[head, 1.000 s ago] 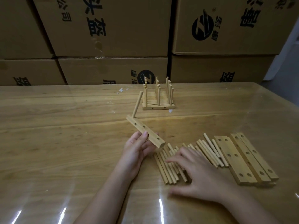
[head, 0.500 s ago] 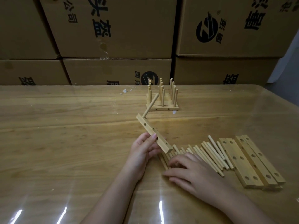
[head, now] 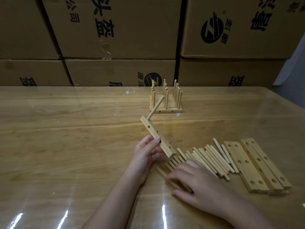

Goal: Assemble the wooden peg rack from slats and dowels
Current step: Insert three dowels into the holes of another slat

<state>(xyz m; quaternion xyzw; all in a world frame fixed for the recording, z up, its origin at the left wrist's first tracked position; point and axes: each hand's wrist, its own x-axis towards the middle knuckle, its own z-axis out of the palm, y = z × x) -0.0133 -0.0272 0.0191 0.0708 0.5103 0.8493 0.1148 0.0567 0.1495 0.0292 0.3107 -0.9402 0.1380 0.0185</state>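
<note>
A: Start at the near edge of the bench [head: 66, 162]. What worries you?

B: The right hand [head: 203, 184] lies over the near end of the loose dowels [head: 212, 156]. Its fingers [head: 175, 179] are blurred, so I cannot tell whether they have pinched a dowel or merely rest on the row. The dowels lie loose, side by side. A sideways drag would likely roll several toward the near edge.

A: And the other hand?

B: The left hand [head: 146, 152] grips the slat [head: 153, 134] by its lower half, with a fingertip pressed on the holed face. The slat is lifted and tilted, its lower end just above the dowels. With the hold that low, pushing a dowel into an upper hole could twist the slat in the fingers.

A: The one already fitted?

B: The seated dowel [head: 156, 107] stands out from the slat's far end, leaning toward the far edge. If it is only lightly pressed in, a knock could tilt it or drop it out.

A: Further back?

B: The spare slats [head: 257, 166] lie stacked toward the right edge, just beside the dowels. A careless reach could shove them. The finished rack [head: 165, 109] stands upright near the far edge, in front of the boxes [head: 115, 30]. It is well apart from both hands, so there is little risk there.
</note>
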